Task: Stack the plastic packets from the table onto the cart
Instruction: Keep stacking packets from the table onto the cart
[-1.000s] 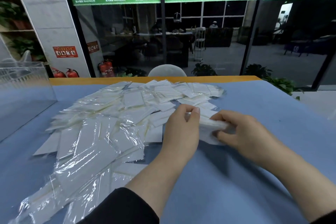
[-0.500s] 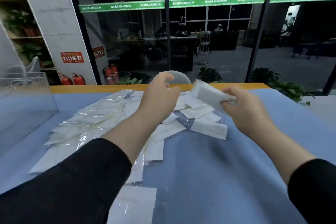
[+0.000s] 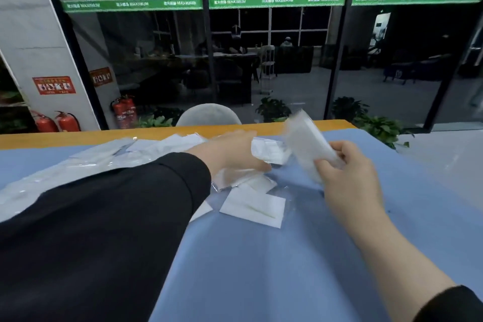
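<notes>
The blue table [image 3: 261,269] spreads before me, loose plastic packets [image 3: 252,205] scattered across its far half. My right hand [image 3: 347,180] grips a gathered bundle [image 3: 305,144], its long axis tilting up and away. My left hand [image 3: 235,151], nearer the pile, reaches over it with fingers curled onto a packet; the cart isn't in view.

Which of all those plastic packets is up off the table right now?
The small bundle of packets gripped in the right hand, tilted up above the blue cloth. All the other packets lie flat on it.
</notes>
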`<state>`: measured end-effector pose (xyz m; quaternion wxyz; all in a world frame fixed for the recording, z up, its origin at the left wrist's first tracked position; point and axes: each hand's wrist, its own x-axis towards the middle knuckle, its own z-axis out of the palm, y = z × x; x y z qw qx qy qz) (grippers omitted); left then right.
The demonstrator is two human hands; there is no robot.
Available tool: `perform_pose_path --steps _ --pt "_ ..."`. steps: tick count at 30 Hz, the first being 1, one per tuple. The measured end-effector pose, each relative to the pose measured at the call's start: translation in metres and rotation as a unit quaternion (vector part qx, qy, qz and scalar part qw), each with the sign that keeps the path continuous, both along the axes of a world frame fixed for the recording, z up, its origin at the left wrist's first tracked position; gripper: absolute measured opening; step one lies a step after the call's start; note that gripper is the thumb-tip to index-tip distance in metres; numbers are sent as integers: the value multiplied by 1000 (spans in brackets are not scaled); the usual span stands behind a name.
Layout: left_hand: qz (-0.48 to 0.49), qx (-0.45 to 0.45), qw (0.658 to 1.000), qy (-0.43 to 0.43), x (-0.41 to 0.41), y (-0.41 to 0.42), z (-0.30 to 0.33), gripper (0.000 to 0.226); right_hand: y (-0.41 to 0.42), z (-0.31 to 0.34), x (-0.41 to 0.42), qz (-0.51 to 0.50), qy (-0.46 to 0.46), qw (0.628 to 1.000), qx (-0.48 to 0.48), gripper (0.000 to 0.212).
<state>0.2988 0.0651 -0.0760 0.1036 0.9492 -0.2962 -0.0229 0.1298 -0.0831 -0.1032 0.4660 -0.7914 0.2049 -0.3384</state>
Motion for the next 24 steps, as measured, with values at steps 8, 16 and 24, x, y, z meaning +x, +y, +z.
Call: perform_pose_path --steps 8,16,24 --pt "-29 98 995 -20 29 -28 -16 61 -15 -3 3 -16 -31 997 74 12" --pt "20 45 982 -182 30 -33 -23 23 -16 -4 7 -21 -52 994 90 12" --pt "75 -375 924 0 -5 -6 27 13 -10 7 -2 -22 -89 988 121 11"
